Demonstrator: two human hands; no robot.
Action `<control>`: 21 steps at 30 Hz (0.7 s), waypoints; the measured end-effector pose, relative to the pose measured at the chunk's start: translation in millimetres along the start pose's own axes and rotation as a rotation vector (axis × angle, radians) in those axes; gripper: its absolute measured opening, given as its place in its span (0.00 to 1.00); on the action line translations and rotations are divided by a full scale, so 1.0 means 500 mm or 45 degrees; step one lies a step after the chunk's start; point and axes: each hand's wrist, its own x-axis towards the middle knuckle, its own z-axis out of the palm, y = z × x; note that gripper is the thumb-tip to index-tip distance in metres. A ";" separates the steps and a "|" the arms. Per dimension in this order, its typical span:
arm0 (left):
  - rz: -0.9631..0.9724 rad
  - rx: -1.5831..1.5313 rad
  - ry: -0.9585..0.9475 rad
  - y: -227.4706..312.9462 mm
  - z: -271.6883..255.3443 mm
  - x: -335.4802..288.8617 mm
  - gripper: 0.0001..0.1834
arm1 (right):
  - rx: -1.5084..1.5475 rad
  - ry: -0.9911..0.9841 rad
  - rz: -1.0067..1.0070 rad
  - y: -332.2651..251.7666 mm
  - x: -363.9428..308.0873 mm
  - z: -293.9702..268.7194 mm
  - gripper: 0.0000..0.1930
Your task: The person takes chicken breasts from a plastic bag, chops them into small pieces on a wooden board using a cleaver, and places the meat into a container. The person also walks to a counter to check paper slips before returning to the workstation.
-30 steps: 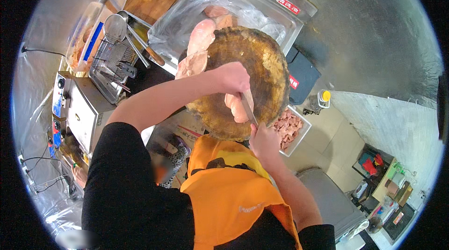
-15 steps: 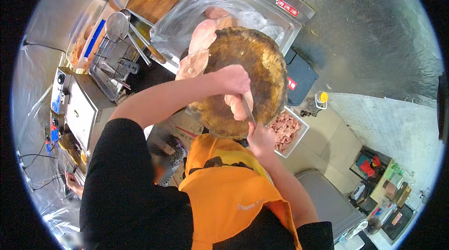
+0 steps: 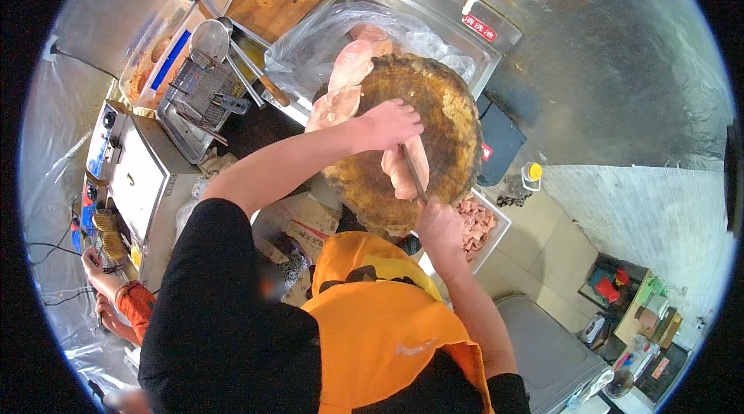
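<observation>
A piece of raw chicken (image 3: 397,172) lies on a round wooden chopping block (image 3: 452,108). My left hand (image 3: 390,124) is at its far end, fingers bent and pressed together on the meat. My right hand (image 3: 440,231) is wrapped round the handle of a knife (image 3: 415,175), whose narrow blade lies lengthwise over the chicken, its far end close to my left fingers. Larger raw chicken pieces (image 3: 350,65) rest along the block's far left edge. Beside my right hand stands a white tray (image 3: 502,229) of cut raw meat chunks (image 3: 474,226), partly behind that hand.
Behind the block is a metal sink (image 3: 487,53) with a clear plastic bag (image 3: 298,46). A strainer (image 3: 209,40) and wire baskets (image 3: 198,92) stand at left. A co-worker's hands (image 3: 105,282) show at far left. A yellow-capped bottle (image 3: 532,174) stands at right.
My left hand has gone from a tighter fist to a flatter shape, with more of the chicken showing. The view has shifted slightly, and more of the co-worker's orange sleeve and hands shows.
</observation>
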 end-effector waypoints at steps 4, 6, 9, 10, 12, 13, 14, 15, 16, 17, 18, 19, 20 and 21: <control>0.001 -0.400 0.089 -0.002 -0.013 -0.052 0.51 | -0.039 -0.029 0.110 0.111 -0.166 0.013 0.16; 0.204 -0.294 0.272 0.016 0.040 -0.062 0.56 | 0.006 -0.087 0.156 0.180 -0.281 -0.027 0.16; 0.052 -0.489 0.184 0.049 0.110 -0.024 0.57 | 0.102 0.076 0.188 0.202 -0.328 -0.063 0.15; -0.016 -0.552 0.171 0.071 0.105 -0.020 0.56 | 0.125 0.165 0.192 0.190 -0.328 -0.069 0.15; -0.481 -0.537 0.351 0.155 0.098 -0.010 0.52 | 0.008 0.116 0.400 0.157 -0.257 -0.068 0.14; -0.736 -0.548 0.421 0.205 0.098 0.000 0.52 | -0.020 0.112 0.458 0.143 -0.213 -0.065 0.14; -0.993 -0.554 0.488 0.250 0.100 0.010 0.52 | -0.023 0.177 0.419 0.132 -0.173 -0.062 0.14; -1.125 -0.560 0.692 0.285 0.116 0.018 0.52 | -0.025 0.246 0.373 0.121 -0.136 -0.061 0.14; -1.169 -0.575 0.732 0.303 0.116 0.020 0.51 | -0.023 0.291 0.305 0.113 -0.110 -0.064 0.14; -1.214 -0.590 0.773 0.315 0.116 0.022 0.50 | -0.022 0.336 0.236 0.106 -0.087 -0.068 0.14; -1.269 -0.615 0.818 0.326 0.118 0.026 0.50 | -0.033 0.374 0.160 0.105 -0.072 -0.075 0.14; -1.140 -0.652 0.864 0.325 0.127 0.023 0.46 | -0.043 0.334 0.153 0.103 -0.062 -0.081 0.14; -1.011 -0.688 0.909 0.313 0.145 0.011 0.42 | -0.055 0.293 0.145 0.101 -0.053 -0.088 0.14; -0.887 -0.709 0.956 0.291 0.162 -0.006 0.39 | -0.060 0.256 0.128 0.098 -0.041 -0.096 0.14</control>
